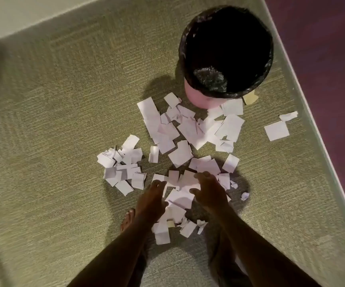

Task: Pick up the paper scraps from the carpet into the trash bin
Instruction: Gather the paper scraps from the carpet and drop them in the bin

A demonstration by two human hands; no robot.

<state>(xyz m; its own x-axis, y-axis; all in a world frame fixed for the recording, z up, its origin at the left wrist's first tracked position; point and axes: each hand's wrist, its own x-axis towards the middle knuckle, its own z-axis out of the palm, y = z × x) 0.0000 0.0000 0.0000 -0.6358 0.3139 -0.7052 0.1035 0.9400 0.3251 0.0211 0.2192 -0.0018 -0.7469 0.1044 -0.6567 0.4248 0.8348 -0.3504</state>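
Several white paper scraps (179, 137) lie scattered over the green carpet (64, 121), with a separate cluster (122, 164) to the left. A pink trash bin (196, 96) lined with a black bag (225, 48) stands upright just beyond the scraps. My left hand (150, 199) and my right hand (208, 191) reach down side by side over the nearest scraps, fingers loosely spread and slightly bent. Neither hand holds paper. Scraps show between the two hands.
My bare foot (128, 220) stands on the carpet left of the nearest scraps. A white skirting strip (312, 121) and a purple wall (333, 48) run along the right. A lone square scrap (276, 131) and a crumpled piece (288, 116) lie near that edge.
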